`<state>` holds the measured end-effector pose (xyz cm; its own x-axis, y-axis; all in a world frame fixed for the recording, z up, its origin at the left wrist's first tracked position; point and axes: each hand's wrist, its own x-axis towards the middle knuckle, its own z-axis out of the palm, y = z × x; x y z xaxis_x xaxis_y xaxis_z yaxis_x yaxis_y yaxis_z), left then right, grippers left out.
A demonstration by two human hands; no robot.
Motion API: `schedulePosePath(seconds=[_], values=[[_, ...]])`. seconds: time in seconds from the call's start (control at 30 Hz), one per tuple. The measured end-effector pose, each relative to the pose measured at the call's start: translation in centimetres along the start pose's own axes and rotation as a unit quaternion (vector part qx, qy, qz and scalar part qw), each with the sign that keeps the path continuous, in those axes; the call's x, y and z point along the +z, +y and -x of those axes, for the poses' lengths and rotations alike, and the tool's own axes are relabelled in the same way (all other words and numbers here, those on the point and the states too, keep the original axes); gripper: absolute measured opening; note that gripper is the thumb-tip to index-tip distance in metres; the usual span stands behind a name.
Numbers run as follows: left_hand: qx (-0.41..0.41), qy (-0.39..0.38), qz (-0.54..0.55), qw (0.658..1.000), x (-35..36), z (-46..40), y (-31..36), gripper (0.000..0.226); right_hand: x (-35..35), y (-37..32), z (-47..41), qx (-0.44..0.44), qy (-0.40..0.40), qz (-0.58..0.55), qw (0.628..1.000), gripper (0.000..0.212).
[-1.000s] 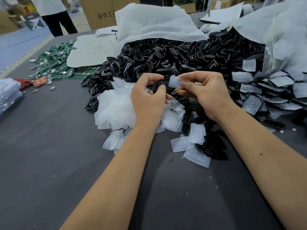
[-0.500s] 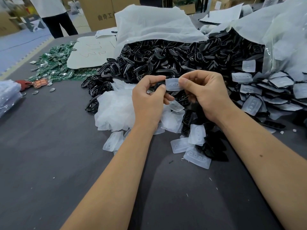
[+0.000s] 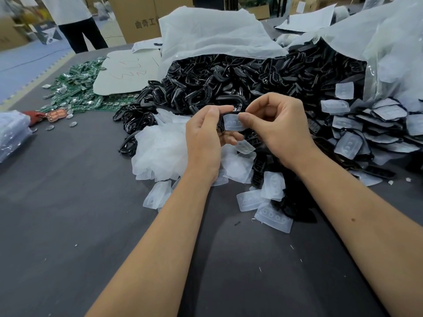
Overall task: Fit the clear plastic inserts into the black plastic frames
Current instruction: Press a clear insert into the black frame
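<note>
Above the grey table, my left hand (image 3: 206, 133) grips a black plastic frame (image 3: 220, 124), mostly hidden behind its fingers. My right hand (image 3: 279, 124) pinches a clear plastic insert (image 3: 232, 122) by its right edge and holds it against the frame. A big heap of black frames (image 3: 251, 78) spills from a white bag behind my hands. Loose clear inserts (image 3: 160, 152) lie piled under and to the left of my hands. More inserts (image 3: 273, 217) lie near my right wrist.
Frames with inserts in them are stacked at the right (image 3: 370, 133). Green circuit boards (image 3: 75, 92) and a white card (image 3: 128, 72) lie at the back left. A person (image 3: 75, 21) stands beyond the table. A plastic bag (image 3: 11, 133) sits at the left edge.
My right hand has brought the clear insert down and left against the frame in my left hand. Both hands sit slightly lower and closer together.
</note>
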<state>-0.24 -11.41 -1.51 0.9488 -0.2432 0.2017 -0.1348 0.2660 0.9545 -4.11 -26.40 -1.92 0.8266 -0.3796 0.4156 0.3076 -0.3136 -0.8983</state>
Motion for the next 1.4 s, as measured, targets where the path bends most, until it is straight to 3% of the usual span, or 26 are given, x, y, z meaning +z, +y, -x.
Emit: schedulePosePath(seconds=[0.67, 1.2, 1.4], values=[[0.013, 0.013, -0.046, 0.999, 0.04, 0.03, -0.14, 0.017, 0.35, -0.12, -0.07, -0.041, 0.045, 0.019, 0.998, 0.02], [0.029, 0.01, -0.063, 0.998, -0.11, -0.23, -0.67, 0.019, 0.36, -0.19, 0.13, -0.026, 0.05, 0.057, 0.997, 0.021], [0.019, 0.017, -0.049, 0.998, -0.07, -0.26, -0.8, 0.016, 0.38, -0.56, 0.1, -0.039, 0.059, 0.015, 0.997, 0.02]])
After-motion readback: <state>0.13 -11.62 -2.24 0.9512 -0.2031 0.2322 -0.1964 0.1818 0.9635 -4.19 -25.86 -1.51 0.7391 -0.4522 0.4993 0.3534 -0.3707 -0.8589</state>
